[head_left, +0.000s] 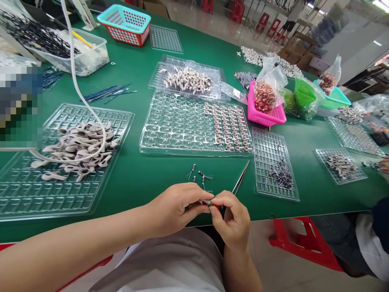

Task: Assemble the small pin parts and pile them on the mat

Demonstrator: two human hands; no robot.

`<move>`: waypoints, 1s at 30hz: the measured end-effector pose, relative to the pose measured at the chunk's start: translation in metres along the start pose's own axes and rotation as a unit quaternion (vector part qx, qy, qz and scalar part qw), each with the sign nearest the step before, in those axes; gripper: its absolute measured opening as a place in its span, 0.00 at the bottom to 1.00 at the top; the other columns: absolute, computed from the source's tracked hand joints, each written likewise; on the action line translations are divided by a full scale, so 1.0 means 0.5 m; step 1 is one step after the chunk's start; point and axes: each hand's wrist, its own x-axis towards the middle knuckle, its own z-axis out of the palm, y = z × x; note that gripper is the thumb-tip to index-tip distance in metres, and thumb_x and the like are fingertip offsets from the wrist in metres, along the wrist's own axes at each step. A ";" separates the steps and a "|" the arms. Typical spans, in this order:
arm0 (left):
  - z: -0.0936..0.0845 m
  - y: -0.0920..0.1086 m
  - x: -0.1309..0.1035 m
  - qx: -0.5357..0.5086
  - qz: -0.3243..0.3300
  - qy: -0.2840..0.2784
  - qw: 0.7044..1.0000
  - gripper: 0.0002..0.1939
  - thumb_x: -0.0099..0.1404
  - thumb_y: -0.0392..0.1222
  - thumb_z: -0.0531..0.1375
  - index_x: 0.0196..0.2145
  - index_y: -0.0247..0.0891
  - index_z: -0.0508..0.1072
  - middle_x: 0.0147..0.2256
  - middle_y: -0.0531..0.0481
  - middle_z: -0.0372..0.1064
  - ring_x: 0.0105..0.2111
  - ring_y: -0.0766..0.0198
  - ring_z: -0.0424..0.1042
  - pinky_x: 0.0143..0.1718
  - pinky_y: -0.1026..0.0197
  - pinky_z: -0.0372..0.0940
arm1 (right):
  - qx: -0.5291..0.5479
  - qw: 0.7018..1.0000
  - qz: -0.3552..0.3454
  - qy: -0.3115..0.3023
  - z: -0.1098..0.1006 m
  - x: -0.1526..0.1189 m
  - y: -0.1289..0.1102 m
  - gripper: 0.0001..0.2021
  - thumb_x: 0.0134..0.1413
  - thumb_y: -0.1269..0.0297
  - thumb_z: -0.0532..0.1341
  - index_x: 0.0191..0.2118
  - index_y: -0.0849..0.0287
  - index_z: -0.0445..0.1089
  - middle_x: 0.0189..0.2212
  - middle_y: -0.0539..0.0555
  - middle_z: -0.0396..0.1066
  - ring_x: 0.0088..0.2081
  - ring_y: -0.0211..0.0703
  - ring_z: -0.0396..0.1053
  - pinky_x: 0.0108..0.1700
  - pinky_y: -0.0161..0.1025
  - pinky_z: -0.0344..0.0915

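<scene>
white piece [206, 201], perhaps a casing, in the fingertip grip of left hand [174, 207] and right hand [233, 219]

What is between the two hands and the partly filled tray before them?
Head view: small wired parts on the green table, with metal tweezers to their right.

Holds the left forearm [88, 237] in a long slant from the lower left and the right forearm [241, 265] more steeply from below, with left hand [172, 207] and right hand [232, 221] nearly meeting before the torso [167, 265], pinching between thumb and index finger on each side.
</scene>
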 end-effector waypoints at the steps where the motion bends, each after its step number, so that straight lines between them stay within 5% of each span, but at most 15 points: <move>1: 0.000 0.000 0.000 0.005 0.011 0.006 1.000 0.10 0.69 0.35 0.60 0.47 0.37 0.74 0.33 0.48 0.78 0.31 0.65 0.74 0.33 0.66 0.67 | 0.001 1.000 0.005 0.001 0.000 0.000 -0.001 0.09 0.57 0.75 0.61 0.41 0.54 0.71 0.30 0.50 0.73 0.31 0.39 0.69 0.34 0.38 0.67; 9: 0.004 -0.006 0.000 0.055 0.068 0.033 0.996 0.11 0.71 0.35 0.56 0.49 0.38 0.72 0.32 0.47 0.77 0.30 0.65 0.72 0.32 0.65 0.67 | -0.042 0.998 0.044 -0.003 -0.002 0.000 -0.004 0.02 0.59 0.69 0.61 0.36 0.56 0.70 0.28 0.49 0.72 0.29 0.37 0.68 0.31 0.35 0.65; 17: 0.005 -0.002 -0.002 0.025 0.027 0.016 0.999 0.14 0.72 0.36 0.56 0.52 0.40 0.73 0.32 0.48 0.74 0.33 0.65 0.72 0.34 0.65 0.68 | -0.079 0.996 0.044 0.007 0.004 0.001 -0.002 0.03 0.59 0.70 0.61 0.34 0.56 0.69 0.27 0.48 0.72 0.28 0.36 0.69 0.31 0.34 0.66; 22: -0.005 0.009 0.002 -0.049 -0.021 -0.038 0.998 0.17 0.72 0.35 0.53 0.56 0.37 0.71 0.37 0.45 0.74 0.37 0.63 0.72 0.38 0.63 0.69 | -0.105 0.993 0.030 0.037 0.007 0.000 -0.002 0.04 0.59 0.71 0.61 0.35 0.55 0.69 0.28 0.47 0.72 0.28 0.35 0.69 0.31 0.33 0.65; 26: -0.010 0.016 0.007 -0.109 -0.125 -0.044 0.985 0.19 0.71 0.37 0.55 0.58 0.37 0.67 0.43 0.45 0.77 0.41 0.62 0.76 0.44 0.59 0.71 | -0.094 0.995 -0.002 0.039 0.005 -0.004 -0.001 0.05 0.59 0.73 0.62 0.38 0.55 0.69 0.30 0.48 0.72 0.29 0.36 0.69 0.31 0.33 0.65; 30: -0.014 0.025 0.015 -0.168 -0.196 -0.035 0.966 0.11 0.68 0.40 0.59 0.47 0.36 0.72 0.41 0.46 0.78 0.42 0.61 0.77 0.45 0.60 0.72 | -0.074 0.996 -0.011 0.040 0.003 -0.005 -0.001 0.07 0.58 0.73 0.63 0.41 0.54 0.70 0.32 0.49 0.73 0.31 0.36 0.69 0.33 0.34 0.66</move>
